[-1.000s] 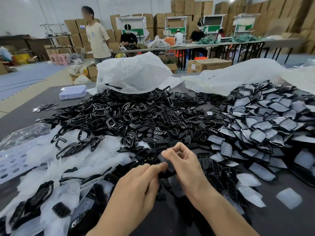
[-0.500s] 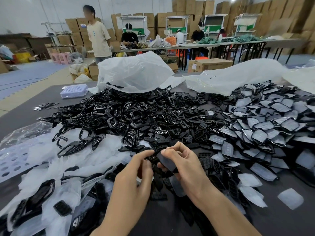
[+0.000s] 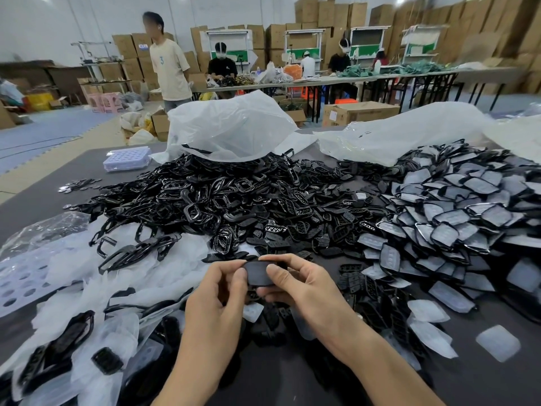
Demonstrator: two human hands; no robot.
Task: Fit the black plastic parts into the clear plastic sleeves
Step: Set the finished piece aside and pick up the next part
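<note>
Grip: left hand and right hand pinch one black part endwise (perhaps already sleeved), steadying it over the bench's near edge.

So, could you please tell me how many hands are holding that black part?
2: the left hand pinches the black part at its left edge, the right hand at its right.

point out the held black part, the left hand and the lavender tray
black part [image 3: 257, 272]: head view, centre of its visible face
left hand [image 3: 215, 306]: head view, back of the hand
lavender tray [image 3: 127, 158]: head view, its dimpled top
</note>
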